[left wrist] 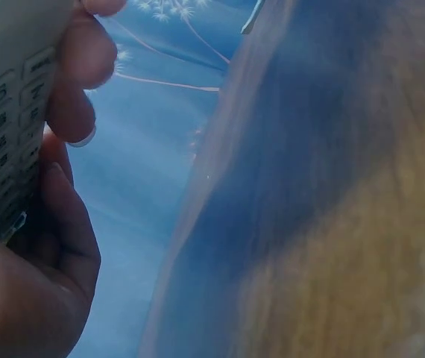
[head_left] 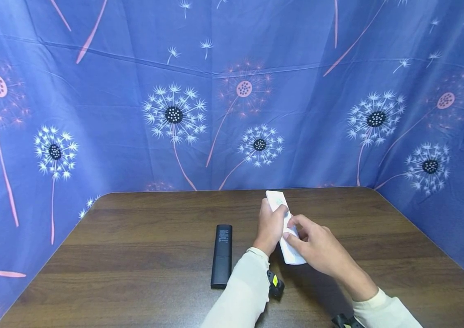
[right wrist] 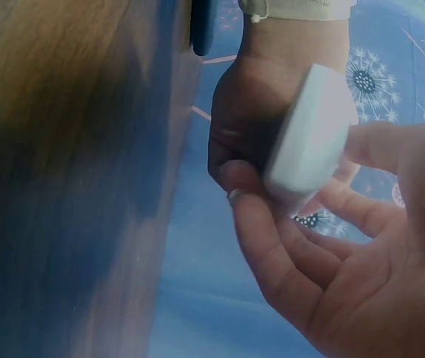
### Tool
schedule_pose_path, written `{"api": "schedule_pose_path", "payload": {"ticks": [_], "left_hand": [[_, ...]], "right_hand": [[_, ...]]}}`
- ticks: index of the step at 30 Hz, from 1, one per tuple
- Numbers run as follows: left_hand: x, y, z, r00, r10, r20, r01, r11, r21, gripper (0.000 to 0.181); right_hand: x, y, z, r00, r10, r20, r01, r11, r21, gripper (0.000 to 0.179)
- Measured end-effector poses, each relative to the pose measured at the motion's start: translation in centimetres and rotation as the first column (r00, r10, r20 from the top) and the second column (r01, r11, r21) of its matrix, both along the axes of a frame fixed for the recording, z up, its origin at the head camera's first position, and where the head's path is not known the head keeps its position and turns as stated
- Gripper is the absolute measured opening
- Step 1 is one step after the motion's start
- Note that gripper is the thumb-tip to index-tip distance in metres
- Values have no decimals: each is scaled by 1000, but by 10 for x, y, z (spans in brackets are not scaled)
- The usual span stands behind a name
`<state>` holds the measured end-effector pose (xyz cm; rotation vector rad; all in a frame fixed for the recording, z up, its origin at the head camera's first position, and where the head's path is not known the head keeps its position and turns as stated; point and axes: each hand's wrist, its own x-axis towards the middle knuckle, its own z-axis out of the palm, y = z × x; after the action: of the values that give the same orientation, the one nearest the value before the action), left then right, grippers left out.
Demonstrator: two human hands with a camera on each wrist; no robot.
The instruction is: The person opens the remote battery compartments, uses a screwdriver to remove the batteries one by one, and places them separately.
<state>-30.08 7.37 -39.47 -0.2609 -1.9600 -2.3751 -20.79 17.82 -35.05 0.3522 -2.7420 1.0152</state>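
A white remote control (head_left: pixel 294 256) is held above the table, its plain back turned up. Its rows of buttons face down and show on the remote (left wrist: pixel 7 123) in the left wrist view. My left hand (head_left: pixel 272 224) grips the upper half, thumb across the back. On the lower half, my right hand (head_left: pixel 318 243) holds it with thumb and index finger bent onto the back. From the right wrist view, the fingers of the right hand (right wrist: pixel 369 276) curl about the remote's end (right wrist: pixel 313 142).
Left of the hands, a black remote control (head_left: pixel 221 255) lies on the wooden table (head_left: pixel 133 255), printed label up. A blue curtain with dandelions (head_left: pixel 215 91) hangs behind and beside the table. Each wrist wears a small black camera (head_left: pixel 275 286).
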Motion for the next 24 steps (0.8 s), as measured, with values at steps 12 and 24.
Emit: {"api": "schedule_pose_path", "payload": {"ticks": [12,24], "left_hand": [[1,2,0,997,-9,-70,0,992,-127,32],[2,-1,-1,998,-41,-49,34,989,-141,35]], "right_hand": [[-1,0,1,1000,-13,-7,14,998,54,18],[0,-4,-1,998,-56,-2,56,997,52,16]]}}
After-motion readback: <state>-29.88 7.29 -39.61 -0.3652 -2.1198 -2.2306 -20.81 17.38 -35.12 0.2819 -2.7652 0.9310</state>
